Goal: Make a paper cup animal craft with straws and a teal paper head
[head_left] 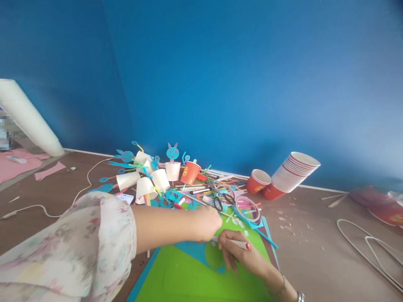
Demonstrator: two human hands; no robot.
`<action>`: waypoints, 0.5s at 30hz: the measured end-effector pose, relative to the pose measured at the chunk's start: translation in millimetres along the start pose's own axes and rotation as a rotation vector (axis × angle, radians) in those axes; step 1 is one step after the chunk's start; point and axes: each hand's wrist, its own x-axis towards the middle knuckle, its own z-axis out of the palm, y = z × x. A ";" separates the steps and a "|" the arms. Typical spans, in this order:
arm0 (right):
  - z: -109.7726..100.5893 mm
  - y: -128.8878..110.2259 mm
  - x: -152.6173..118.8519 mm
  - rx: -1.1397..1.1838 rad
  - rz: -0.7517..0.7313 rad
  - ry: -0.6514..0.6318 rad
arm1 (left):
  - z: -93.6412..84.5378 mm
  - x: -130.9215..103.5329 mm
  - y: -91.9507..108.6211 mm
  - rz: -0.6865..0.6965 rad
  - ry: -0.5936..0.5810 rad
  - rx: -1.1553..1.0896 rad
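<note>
My right hand (237,251) grips a white marker (236,242) with a red end, its other end pointing toward my left hand. Closed like a fist, my left hand (206,224) reaches across from the left, close to the marker's far end; its fingers face away, so what they hold is hidden. Under both hands lies blue paper (189,253) on a green sheet (176,281). A green round shape (215,256) shows within the blue paper, beside my right fingers. Black-handled scissors (218,203) and rolls of clear tape (247,209) lie just beyond the hands.
White paper cups (145,189) with blue paper figures stand or lie at the back left. A red cup (190,173) and a leaning cup stack (291,174) are farther back. Colored sticks (204,184) are heaped between. A white cable (371,239) curls at right; a blue wall (236,84) rises behind.
</note>
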 end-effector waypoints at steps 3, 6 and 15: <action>-2.7 -1.1 0.3 0.057 0.009 0.013 | 5.8 3.5 -0.6 -0.005 0.016 -0.008; -9.6 -9.9 -6.7 0.123 -0.006 0.080 | 10.3 0.5 -2.9 -0.018 0.045 -0.030; 9.3 -126.9 -44.1 0.371 -0.563 0.519 | 43.4 -38.2 -3.0 -0.242 0.293 -0.250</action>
